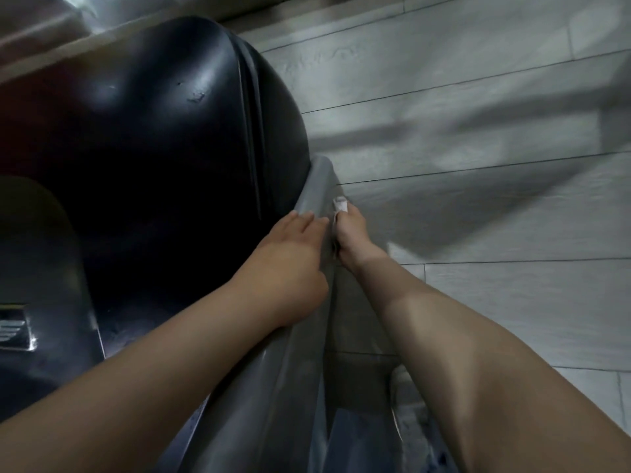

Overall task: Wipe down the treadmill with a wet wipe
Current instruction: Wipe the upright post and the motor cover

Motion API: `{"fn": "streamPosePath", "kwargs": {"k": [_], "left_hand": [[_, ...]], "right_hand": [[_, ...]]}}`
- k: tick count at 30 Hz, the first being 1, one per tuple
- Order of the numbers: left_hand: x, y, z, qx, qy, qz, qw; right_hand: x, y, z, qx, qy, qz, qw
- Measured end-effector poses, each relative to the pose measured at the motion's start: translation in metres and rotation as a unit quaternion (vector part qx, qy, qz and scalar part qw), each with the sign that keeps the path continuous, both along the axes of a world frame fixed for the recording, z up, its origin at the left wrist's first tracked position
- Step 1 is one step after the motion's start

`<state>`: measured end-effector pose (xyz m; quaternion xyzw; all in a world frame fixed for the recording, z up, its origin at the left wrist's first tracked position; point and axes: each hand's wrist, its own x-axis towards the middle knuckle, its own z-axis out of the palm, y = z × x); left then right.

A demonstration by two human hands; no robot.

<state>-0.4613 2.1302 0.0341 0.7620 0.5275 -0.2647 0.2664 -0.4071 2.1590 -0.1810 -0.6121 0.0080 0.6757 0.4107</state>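
Observation:
I look down a grey upright post (316, 186) of the treadmill, which runs from the lower middle up to the glossy black motor cover (164, 131). My left hand (293, 254) rests on the left face of the post with straight fingers. My right hand (351, 233) is on the post's right side and grips a small white wet wipe (340, 204), which sticks out past the fingers against the post. Most of the wipe is hidden inside the hand.
Pale grey floor planks (478, 131) fill the right half of the view. A dark footrail with a ribbed metallic strip (13, 329) lies at the lower left. A wall base (307, 5) runs along the top edge.

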Motion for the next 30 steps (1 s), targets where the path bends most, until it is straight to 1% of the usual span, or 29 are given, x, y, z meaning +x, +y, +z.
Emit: {"fn": "streamPosePath", "kwargs": {"k": [1, 3, 5, 7, 8, 10, 12, 13, 15, 18, 19, 20, 23, 24, 25, 28, 29, 30], "left_hand": [[-0.001, 0.000, 0.000, 0.000, -0.005, 0.002, 1.000], [-0.001, 0.000, 0.001, -0.001, -0.015, 0.014, 1.000], [-0.001, 0.000, 0.001, -0.009, -0.030, 0.038, 0.999], [-0.001, 0.000, 0.005, -0.004, -0.070, 0.079, 0.994], [-0.001, 0.000, 0.008, 0.010, -0.102, 0.111, 0.988], [-0.001, 0.000, 0.015, 0.065, -0.157, 0.180, 0.969], [-0.005, -0.002, 0.023, 0.100, -0.179, 0.239, 0.949], [-0.008, -0.004, 0.028, 0.102, -0.184, 0.268, 0.940], [-0.017, -0.008, 0.042, 0.085, -0.177, 0.323, 0.926], [-0.035, -0.017, 0.067, 0.055, -0.118, 0.373, 0.919], [-0.041, -0.021, 0.075, 0.037, -0.098, 0.384, 0.917], [-0.047, -0.027, 0.083, 0.017, -0.083, 0.395, 0.915], [-0.065, -0.048, 0.107, -0.027, -0.066, 0.426, 0.902], [-0.070, -0.054, 0.116, -0.035, -0.069, 0.439, 0.895], [-0.075, -0.060, 0.126, -0.042, -0.071, 0.449, 0.890], [-0.084, -0.073, 0.153, -0.044, -0.064, 0.468, 0.880], [-0.086, -0.076, 0.161, -0.044, -0.065, 0.475, 0.876], [-0.087, -0.079, 0.170, -0.049, -0.070, 0.479, 0.874]], "right_hand": [[0.001, 0.002, 0.006, 0.012, -0.027, 0.023, 0.999], [0.006, 0.002, 0.022, 0.055, -0.108, 0.067, 0.990], [0.012, 0.000, 0.047, 0.094, -0.163, 0.080, 0.979], [0.017, -0.009, 0.070, 0.142, -0.169, 0.083, 0.972], [0.019, -0.016, 0.082, 0.164, -0.174, 0.100, 0.966], [0.021, -0.034, 0.109, 0.197, -0.194, 0.153, 0.949], [0.014, -0.057, 0.139, 0.226, -0.182, 0.165, 0.943], [0.009, -0.069, 0.153, 0.237, -0.180, 0.168, 0.940], [-0.001, -0.092, 0.174, 0.228, -0.192, 0.187, 0.936], [-0.002, -0.126, 0.201, 0.226, -0.191, 0.179, 0.938], [-0.001, -0.138, 0.214, 0.240, -0.195, 0.190, 0.932], [-0.002, -0.150, 0.230, 0.268, -0.205, 0.213, 0.917], [-0.007, -0.189, 0.278, 0.404, -0.226, 0.305, 0.833], [-0.005, -0.195, 0.286, 0.423, -0.222, 0.331, 0.814], [-0.001, -0.195, 0.293, 0.416, -0.215, 0.353, 0.810], [0.016, -0.179, 0.304, 0.320, -0.240, 0.397, 0.826], [0.019, -0.175, 0.308, 0.301, -0.261, 0.406, 0.823], [0.020, -0.175, 0.315, 0.292, -0.283, 0.421, 0.811]]}}
